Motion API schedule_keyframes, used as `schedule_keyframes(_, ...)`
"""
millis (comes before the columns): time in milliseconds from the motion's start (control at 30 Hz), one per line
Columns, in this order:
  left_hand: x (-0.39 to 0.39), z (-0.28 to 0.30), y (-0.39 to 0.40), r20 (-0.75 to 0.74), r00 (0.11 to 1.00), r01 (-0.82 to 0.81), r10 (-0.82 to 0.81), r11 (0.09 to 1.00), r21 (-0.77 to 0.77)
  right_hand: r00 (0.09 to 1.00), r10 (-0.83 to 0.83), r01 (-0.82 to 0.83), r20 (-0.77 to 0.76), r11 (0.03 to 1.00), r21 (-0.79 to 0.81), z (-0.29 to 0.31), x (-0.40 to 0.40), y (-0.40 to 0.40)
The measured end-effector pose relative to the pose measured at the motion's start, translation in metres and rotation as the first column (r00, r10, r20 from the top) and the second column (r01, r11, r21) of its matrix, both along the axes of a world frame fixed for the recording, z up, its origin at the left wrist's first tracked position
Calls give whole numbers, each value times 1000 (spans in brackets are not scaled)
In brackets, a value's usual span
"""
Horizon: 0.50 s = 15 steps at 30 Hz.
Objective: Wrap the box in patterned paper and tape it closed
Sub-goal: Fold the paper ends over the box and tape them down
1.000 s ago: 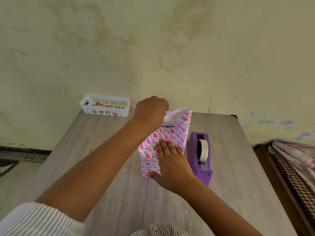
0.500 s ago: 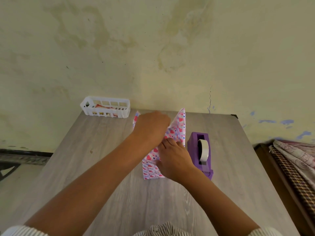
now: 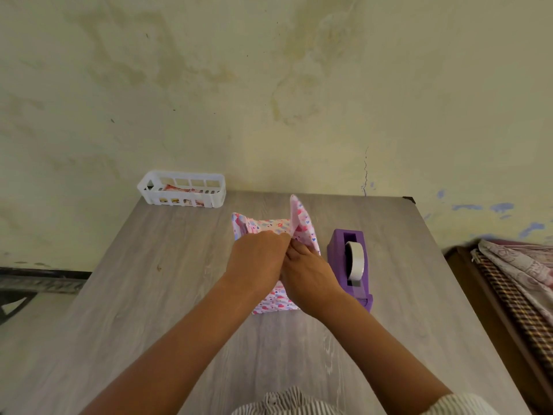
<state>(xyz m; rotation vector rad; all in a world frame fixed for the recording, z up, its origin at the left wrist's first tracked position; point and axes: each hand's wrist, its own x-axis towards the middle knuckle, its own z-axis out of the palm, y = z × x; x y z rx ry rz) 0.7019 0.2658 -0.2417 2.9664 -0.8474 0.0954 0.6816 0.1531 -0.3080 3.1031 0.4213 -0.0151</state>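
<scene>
Both hands have dropped lower onto the box since the earlier frames; top flap now folded down.
Left hand [image 3: 257,259] curled, pressing paper [image 3: 302,226] on box [image 3: 276,304]; right hand [image 3: 308,274] pinches the upright right flap. Box mid-table [image 3: 149,280], tape dispenser [image 3: 350,265] just right, basket [image 3: 182,190] far-left corner.

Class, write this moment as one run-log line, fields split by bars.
step: folding end flaps | left hand: holds paper | right hand: on paper | tape dispenser: untouched, right of box | taped: not yet

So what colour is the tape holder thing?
Purple; the tape dispenser shows best in the head view.
</scene>
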Motion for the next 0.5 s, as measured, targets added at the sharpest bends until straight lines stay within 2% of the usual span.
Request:
schedule_keyframes(67, 0, -4, 11, 158, 986, 90, -57, 973, -212, 1000, 7, -8, 9, 994, 107, 10, -2, -3)
schedule_keyframes(100, -1, -10, 17, 282, 957, 166, -70, 928, -333, 999, 13, -19, 37, 981, 191, 18, -6, -5)
schedule_keyframes(133, -4, -19, 26, 391, 919, 242, -53, 859, -452, 994, 24, -52, 106, 962, 270, 25, -12, -9)
schedule_keyframes(200, -15, -42, 46, 456, 889, 311, -28, 769, -559, 956, 6, -99, 292, 947, 305, 31, -25, -16)
schedule_keyframes(267, -23, -68, 62, 444, 891, 324, -91, 814, -482, 899, -95, -68, 427, 933, 352, 19, -38, -30)
schedule_keyframes(333, -25, -87, 71, 394, 900, 319, -189, 901, -295, 889, -125, -31, 440, 943, 332, 3, -48, -42)
schedule_keyframes(400, -23, -96, 72, 370, 895, 326, -248, 931, -165, 892, -67, -39, 447, 974, 224, -9, -52, -49)
schedule_keyframes(500, -14, -93, 64, 374, 881, 351, -289, 930, -108, 875, 7, -63, 484, 993, 100, -15, -46, -51)
